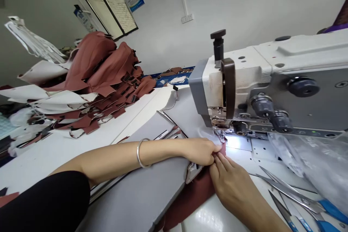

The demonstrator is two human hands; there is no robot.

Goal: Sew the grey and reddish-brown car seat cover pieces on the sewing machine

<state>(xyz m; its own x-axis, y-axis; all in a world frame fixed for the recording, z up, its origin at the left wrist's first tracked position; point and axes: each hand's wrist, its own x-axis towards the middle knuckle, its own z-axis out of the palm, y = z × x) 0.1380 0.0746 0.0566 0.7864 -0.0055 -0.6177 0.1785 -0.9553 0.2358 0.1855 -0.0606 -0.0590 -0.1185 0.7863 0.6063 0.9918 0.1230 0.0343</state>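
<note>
A large grey panel (pixel 136 195) with reddish-brown material (pixel 187 203) beneath it lies across the sewing machine's bed. My left hand (pixel 202 151), its arm stretched over the panel, has its fingers closed on the edge of the material just in front of the presser foot (pixel 219 135). Right beside it, my right hand (pixel 231 181) presses its fingers onto the reddish-brown edge; the fingertips of both hands nearly meet. The needle area is lit by a small lamp. What lies under my fingers is partly hidden.
Blue-handled scissors (pixel 307 199) and a smaller pair of snips (pixel 282 208) lie at the right beside crumpled clear plastic (pixel 323 163). The white sewing machine (pixel 244 69) stands over the right side. Reddish-brown pieces (pixel 98 65) are heaped at the left on the white table (pixel 49 156).
</note>
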